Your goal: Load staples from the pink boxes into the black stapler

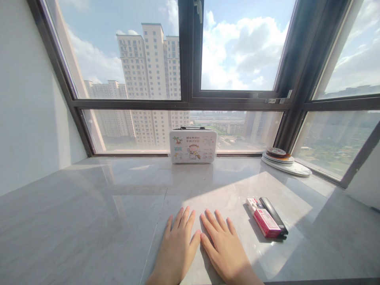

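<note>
My left hand (179,246) lies flat, palm down, on the glossy grey windowsill (89,221), its fingers stretched forward. Beside it my right hand (222,240) rests the same way with its fingers spread. The two thumb tips meet or nearly meet. Neither hand holds anything. To the right of my right hand lie a black stapler (273,215) and a pink and white box (263,219), side by side and touching. Straight ahead, against the window, a white case (193,147) with cartoon prints and a handle on top stands upright.
A stack of round plates or trays (280,159) sits in the far right corner by the window frame (237,103). A white wall (35,99) bounds the left side. Sunlight falls across the sill's right half. The sill's dark front edge (323,281) shows at bottom right.
</note>
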Available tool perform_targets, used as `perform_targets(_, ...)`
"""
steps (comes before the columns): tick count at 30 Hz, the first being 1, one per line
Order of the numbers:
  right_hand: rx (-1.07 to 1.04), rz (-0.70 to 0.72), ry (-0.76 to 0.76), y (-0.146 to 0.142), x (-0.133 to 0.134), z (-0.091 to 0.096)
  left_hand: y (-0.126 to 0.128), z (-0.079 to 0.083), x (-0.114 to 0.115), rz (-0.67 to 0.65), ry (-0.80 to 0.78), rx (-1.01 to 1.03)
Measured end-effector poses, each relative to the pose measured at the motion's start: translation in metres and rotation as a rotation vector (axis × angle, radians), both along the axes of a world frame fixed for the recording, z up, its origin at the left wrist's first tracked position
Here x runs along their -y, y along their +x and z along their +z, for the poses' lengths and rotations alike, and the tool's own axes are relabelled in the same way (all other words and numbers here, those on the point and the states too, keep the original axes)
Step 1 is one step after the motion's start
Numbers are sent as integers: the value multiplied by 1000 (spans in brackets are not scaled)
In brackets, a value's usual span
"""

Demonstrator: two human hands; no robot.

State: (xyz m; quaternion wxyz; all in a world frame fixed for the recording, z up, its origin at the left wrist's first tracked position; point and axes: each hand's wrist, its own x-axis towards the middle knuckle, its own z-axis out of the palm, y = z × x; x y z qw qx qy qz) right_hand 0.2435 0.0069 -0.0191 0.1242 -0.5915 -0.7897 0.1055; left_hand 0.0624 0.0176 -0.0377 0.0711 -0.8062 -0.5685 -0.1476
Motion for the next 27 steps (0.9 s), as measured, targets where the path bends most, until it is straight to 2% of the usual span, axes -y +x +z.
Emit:
perform_targets(7,15,-1,-11,0,1,2,0,2,0,-9,-5,0)
perform_targets(17,20,-1,-4,-1,0,1,-2,-2,0,-19,22,-10)
perform_targets(27,59,-3,7,-1,1,0,0,3,0,0,-7,-55)
